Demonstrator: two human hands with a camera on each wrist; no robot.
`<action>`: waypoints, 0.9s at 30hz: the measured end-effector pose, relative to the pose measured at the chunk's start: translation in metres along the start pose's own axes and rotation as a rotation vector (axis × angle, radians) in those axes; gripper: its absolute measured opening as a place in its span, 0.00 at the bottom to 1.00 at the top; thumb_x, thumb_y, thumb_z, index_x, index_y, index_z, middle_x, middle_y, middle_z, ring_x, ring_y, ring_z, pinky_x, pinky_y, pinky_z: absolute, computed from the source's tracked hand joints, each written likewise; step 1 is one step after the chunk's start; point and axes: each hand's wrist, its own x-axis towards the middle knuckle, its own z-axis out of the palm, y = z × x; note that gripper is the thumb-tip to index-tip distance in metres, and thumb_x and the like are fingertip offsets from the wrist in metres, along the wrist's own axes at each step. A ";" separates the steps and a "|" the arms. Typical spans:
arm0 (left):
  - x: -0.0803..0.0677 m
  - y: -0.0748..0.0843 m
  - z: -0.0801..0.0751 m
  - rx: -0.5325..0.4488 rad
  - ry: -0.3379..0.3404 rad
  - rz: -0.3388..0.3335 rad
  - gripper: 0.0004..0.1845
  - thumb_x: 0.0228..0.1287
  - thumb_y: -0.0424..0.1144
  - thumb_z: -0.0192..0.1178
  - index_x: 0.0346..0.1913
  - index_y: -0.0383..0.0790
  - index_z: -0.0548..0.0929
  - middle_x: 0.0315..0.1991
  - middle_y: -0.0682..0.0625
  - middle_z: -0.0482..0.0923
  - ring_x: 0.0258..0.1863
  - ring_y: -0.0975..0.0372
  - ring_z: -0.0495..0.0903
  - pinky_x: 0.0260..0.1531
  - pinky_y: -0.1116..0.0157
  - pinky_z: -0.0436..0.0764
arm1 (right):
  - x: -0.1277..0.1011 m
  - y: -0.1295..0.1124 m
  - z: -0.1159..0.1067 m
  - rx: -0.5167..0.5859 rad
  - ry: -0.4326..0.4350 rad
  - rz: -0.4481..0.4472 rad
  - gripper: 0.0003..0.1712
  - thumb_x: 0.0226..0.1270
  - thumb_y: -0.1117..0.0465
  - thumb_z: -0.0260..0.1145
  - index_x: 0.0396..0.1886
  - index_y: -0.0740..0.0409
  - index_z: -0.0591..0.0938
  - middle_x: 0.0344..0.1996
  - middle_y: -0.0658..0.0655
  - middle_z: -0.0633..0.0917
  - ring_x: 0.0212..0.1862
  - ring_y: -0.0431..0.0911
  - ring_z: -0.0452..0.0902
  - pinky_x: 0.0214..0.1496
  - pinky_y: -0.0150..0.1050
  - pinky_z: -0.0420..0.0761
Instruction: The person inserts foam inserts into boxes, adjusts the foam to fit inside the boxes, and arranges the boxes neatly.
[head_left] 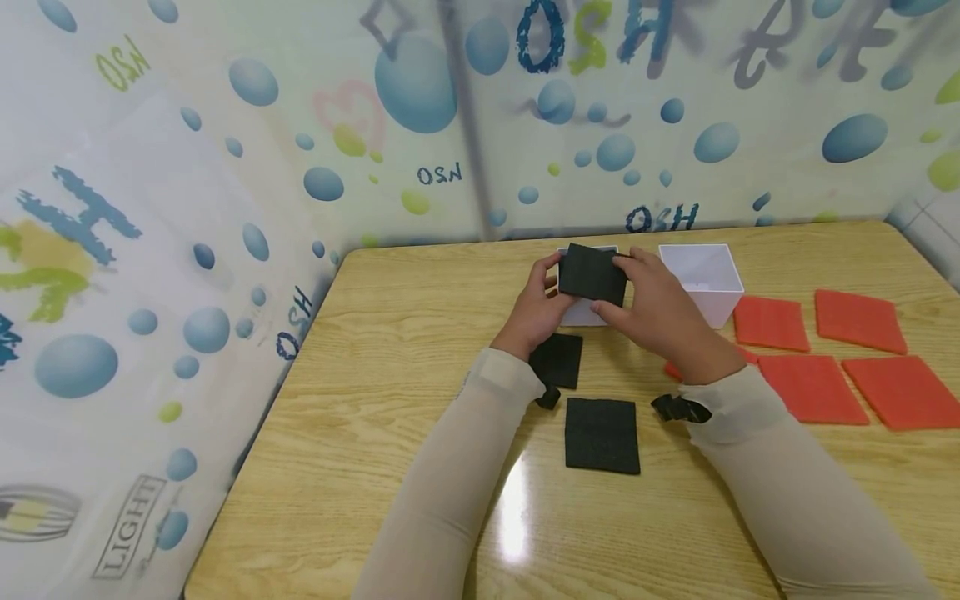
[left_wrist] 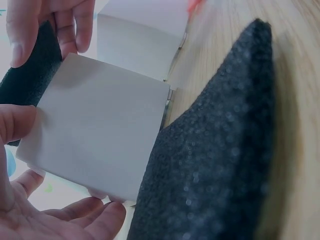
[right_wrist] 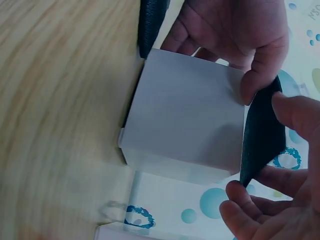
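Observation:
A black foam square (head_left: 592, 273) lies tilted over the mouth of a white box (head_left: 588, 313). My right hand (head_left: 656, 304) pinches the square's right side between thumb and fingers. On the box's left side rests my left hand (head_left: 534, 307); in the left wrist view its thumb (left_wrist: 17, 122) touches the box's upper edge by the foam, with the fingers along the side wall. The box's inside is mostly hidden under the square. Nearer me on the table are two more black foam squares, one (head_left: 557, 362) partly behind the left wrist and one (head_left: 602, 435) between the forearms.
A second white box (head_left: 701, 271), open at the top, stands just right of the first. Several red squares (head_left: 813, 390) lie on the wooden table (head_left: 360, 400) to the right, one partly under the right wrist. A patterned curtain (head_left: 405, 192) hangs behind the table.

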 end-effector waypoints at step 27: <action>0.000 0.002 0.000 -0.023 -0.007 -0.005 0.39 0.74 0.49 0.64 0.82 0.64 0.59 0.79 0.41 0.64 0.78 0.46 0.67 0.73 0.46 0.71 | 0.001 0.008 0.017 0.068 0.116 -0.044 0.33 0.83 0.51 0.57 0.77 0.68 0.70 0.79 0.71 0.63 0.79 0.68 0.60 0.77 0.66 0.64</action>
